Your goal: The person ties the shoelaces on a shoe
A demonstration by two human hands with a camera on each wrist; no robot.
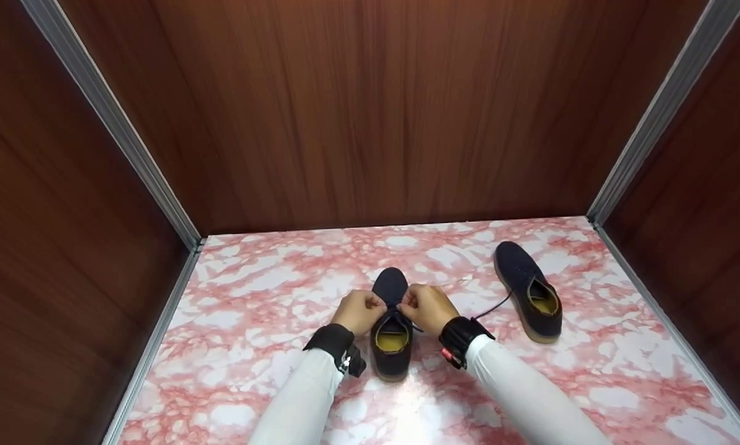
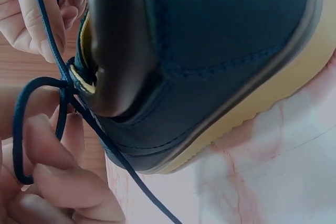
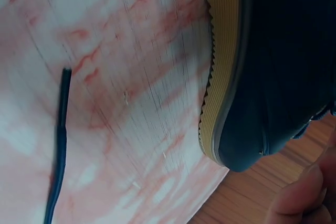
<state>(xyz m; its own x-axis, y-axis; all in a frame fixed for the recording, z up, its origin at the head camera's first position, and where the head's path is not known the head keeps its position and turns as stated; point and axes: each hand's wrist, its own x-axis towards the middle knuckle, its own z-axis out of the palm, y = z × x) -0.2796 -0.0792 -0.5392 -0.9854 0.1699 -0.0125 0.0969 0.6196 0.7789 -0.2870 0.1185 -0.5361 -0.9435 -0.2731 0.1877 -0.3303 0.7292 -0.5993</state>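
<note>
A dark blue lace-up shoe (image 1: 391,284) with a yellow lining and tan sole stands between both hands, toe pointing away. Over its tongue, my left hand (image 1: 359,312) pinches the blue shoelace (image 2: 17,129), which bends into a loop around the fingertips. Opposite it, my right hand (image 1: 430,307) pinches another stretch of lace; in the left wrist view its fingers (image 2: 34,19) show beside the upright strand. The strands cross at the shoe's opening, and one tail hangs down the side. In the right wrist view, fingertips (image 3: 304,198) appear at the lower right corner, their grip mostly cut off.
The matching shoe (image 1: 521,272) lies to the right, angled, its loose lace (image 1: 496,307) trailing toward my right wrist. A lace end (image 3: 62,114) rests on the red-and-white marbled table (image 1: 252,309). Brown wood panels (image 1: 370,111) with metal edging enclose the back and sides.
</note>
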